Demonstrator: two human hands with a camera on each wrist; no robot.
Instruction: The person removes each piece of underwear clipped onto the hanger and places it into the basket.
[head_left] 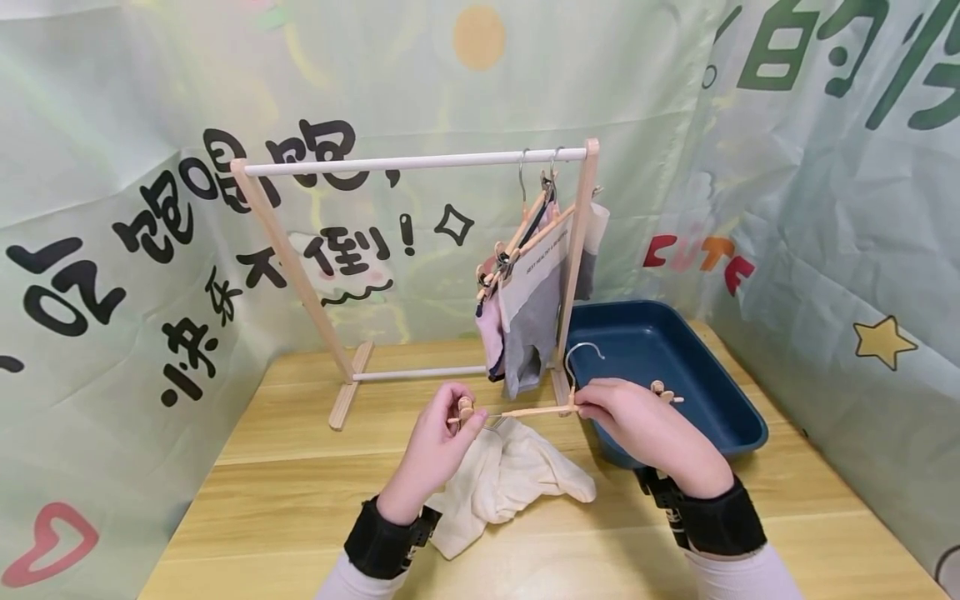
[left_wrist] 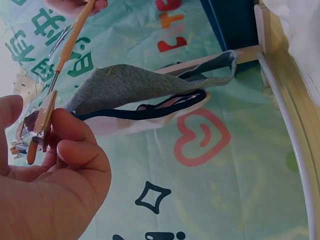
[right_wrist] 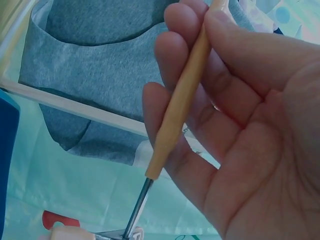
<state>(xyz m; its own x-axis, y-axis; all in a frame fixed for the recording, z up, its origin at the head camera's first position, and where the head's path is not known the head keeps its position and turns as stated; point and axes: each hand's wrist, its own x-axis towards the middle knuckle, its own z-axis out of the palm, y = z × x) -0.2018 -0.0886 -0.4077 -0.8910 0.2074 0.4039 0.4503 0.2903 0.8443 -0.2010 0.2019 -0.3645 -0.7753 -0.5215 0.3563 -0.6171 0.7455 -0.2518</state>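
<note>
A small wooden clip hanger (head_left: 536,411) with a metal hook stretches level between my two hands. My left hand (head_left: 431,442) pinches a wooden clip (head_left: 466,407) at its left end between thumb and fingers. In the right wrist view my right hand (right_wrist: 260,135) grips the wooden bar (right_wrist: 185,95), with fingers and thumb curled around it. The hook rises beside the right fingers. Below the hanger a crumpled cream cloth garment (head_left: 517,483) lies on the table. Whether any clip bites the cloth, I cannot tell.
Behind the hands stands a wooden garment rack (head_left: 420,162). Grey-and-white shorts (head_left: 528,325) and other small clothes hang at its right end. A blue tub (head_left: 675,367) sits on the right, with another clip end (head_left: 663,392) showing past my right hand. Printed curtains surround the wooden table (head_left: 285,500).
</note>
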